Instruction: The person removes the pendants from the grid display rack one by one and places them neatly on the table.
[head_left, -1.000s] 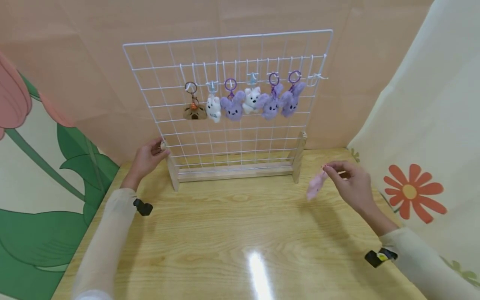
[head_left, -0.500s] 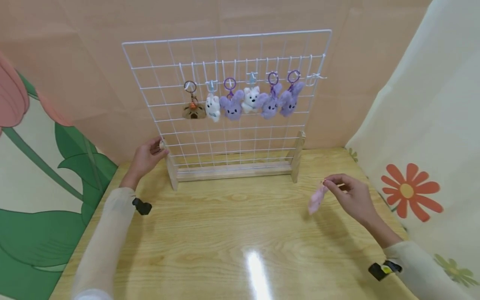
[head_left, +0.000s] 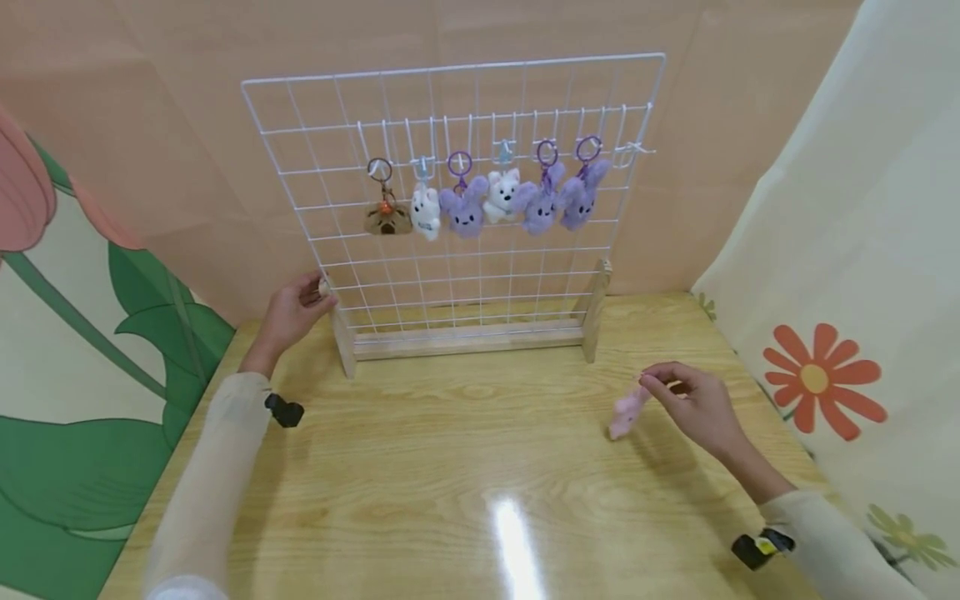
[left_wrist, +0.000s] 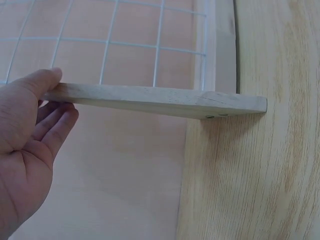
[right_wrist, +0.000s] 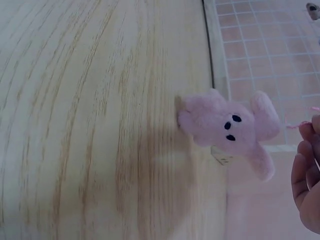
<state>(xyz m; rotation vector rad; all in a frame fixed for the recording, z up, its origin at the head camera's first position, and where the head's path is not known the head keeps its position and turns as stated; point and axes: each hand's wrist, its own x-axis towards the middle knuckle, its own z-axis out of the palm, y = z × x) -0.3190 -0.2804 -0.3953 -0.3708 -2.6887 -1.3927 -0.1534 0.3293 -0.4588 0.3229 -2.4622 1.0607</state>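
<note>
My left hand [head_left: 291,317] grips the top of the wooden left leg [head_left: 343,340] of the white wire grid rack [head_left: 480,275]. In the left wrist view the thumb lies on one side of that leg [left_wrist: 150,95] and the fingers on the other. To the right of the rack, my right hand [head_left: 696,410] pinches the pink cord of a pink plush bunny keychain [head_left: 626,415]. The bunny [right_wrist: 220,120] hangs feet down, low over the table, with its face and ears showing in the right wrist view. Whether its feet touch the wood, I cannot tell.
Hooks on the grid carry a brown plush keychain [head_left: 387,218], white plush keychains [head_left: 426,212] and purple bunny keychains [head_left: 467,212]. One hook [head_left: 624,154] at the right end bears no plush. Flowered cloth [head_left: 817,167] stands along the wood-grain table's [head_left: 420,467] right side.
My right hand has moved down and nearer, away from the rack, lowering the pink bunny toward the table. My left hand has stayed on the rack's leg.
</note>
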